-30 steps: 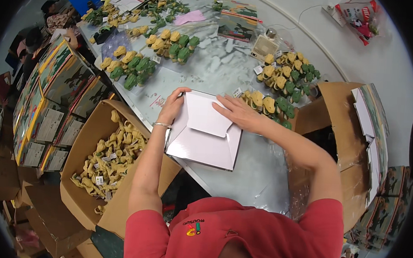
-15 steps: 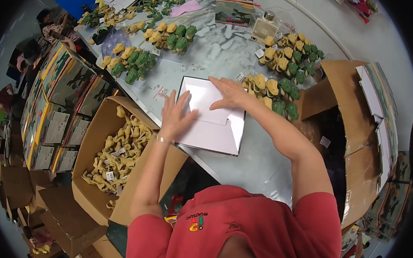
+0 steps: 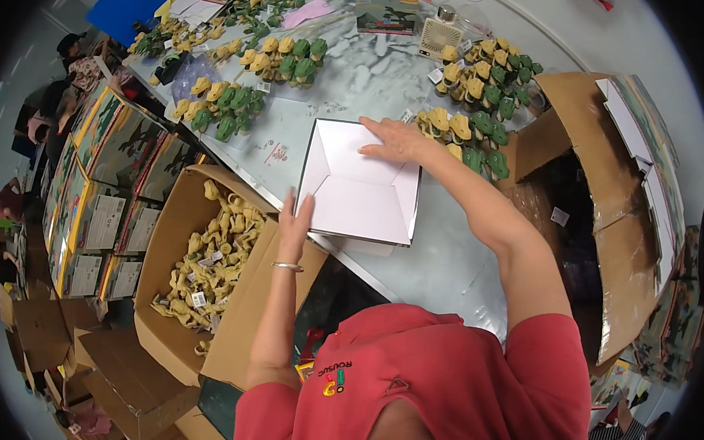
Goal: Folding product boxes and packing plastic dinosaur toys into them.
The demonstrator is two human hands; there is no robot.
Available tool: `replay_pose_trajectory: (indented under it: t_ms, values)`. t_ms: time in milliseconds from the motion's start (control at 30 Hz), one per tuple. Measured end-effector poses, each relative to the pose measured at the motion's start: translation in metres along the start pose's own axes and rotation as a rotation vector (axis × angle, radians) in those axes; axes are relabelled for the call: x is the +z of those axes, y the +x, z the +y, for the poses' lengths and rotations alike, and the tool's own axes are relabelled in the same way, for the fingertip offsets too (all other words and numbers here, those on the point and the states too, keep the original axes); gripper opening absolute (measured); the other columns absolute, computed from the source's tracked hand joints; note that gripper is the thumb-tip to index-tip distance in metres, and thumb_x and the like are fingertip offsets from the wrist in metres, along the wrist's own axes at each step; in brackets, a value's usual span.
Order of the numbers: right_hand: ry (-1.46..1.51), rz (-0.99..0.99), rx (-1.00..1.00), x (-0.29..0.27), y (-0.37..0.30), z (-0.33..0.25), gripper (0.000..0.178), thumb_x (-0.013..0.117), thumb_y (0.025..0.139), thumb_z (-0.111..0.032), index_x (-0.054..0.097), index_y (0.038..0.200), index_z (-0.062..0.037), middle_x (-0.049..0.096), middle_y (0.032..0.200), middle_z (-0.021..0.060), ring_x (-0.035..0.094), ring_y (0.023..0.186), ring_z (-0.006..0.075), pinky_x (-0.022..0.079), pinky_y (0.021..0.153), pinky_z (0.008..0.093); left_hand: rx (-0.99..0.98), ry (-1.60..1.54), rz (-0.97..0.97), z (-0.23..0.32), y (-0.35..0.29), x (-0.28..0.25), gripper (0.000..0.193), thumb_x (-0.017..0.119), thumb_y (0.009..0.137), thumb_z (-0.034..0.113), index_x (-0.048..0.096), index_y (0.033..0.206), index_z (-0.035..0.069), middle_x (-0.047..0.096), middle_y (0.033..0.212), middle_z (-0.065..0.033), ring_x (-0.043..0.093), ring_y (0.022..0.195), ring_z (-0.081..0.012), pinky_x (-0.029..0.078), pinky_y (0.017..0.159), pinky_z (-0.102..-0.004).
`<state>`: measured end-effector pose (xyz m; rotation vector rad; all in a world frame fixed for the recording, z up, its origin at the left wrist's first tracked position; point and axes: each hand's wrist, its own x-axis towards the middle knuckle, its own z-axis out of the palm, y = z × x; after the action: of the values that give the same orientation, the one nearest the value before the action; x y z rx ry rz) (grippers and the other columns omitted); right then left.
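I see white-lined gift box (image 3: 359, 208) at near-left edge of tabletop (image 3: 450, 258). Left hand (image 3: 293, 231) unclenched at left wall; right hand (image 3: 399, 141) spread over far rim, whether gripping I can't tell.

And there's the smooth pale wall (image 3: 620, 47), upper right; grey marbled tabletop (image 3: 352, 79) spanning centre; flat blue panel (image 3: 132, 1), upper left

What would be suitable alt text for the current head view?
An open, white-lined box sits on a grey table, a person's left hand at its left side, right hand over its far edge. Beyond lie green and yellow toys; left, an open carton.
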<state>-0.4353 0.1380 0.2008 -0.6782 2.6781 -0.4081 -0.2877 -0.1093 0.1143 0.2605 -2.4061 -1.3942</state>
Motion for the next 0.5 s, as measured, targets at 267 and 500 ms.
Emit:
replay_pose_trajectory:
  t_ms: [267,500]
  values:
    - [0.814,0.288,0.335,0.018,-0.072,0.044,0.054,0.045,0.089,-0.051,0.051,0.119,-0.0068,0.059,0.108,0.0124,0.061,0.091,0.0269,0.048,0.077,0.0356,-0.549,-0.332,-0.329,0.027,0.002,-0.041,0.046,0.049,0.091,0.042,0.055,0.111,0.002,0.060,0.081,-0.0029,0.056,0.064,-0.0119,0.049,0.052,-0.0270]
    - [1.495,0.448,0.407,0.078,-0.140,0.078,0.055,0.046,0.089,-0.051,0.049,0.121,-0.0062,0.059,0.108,0.0080,0.059,0.090,0.0181,0.046,0.077,0.0316,-0.444,-0.594,-0.250,0.024,0.021,-0.174,0.039,0.049,0.093,0.032,0.053,0.115,-0.001,0.061,0.092,-0.0062,0.057,0.078,-0.0117,0.047,0.065,-0.0248]
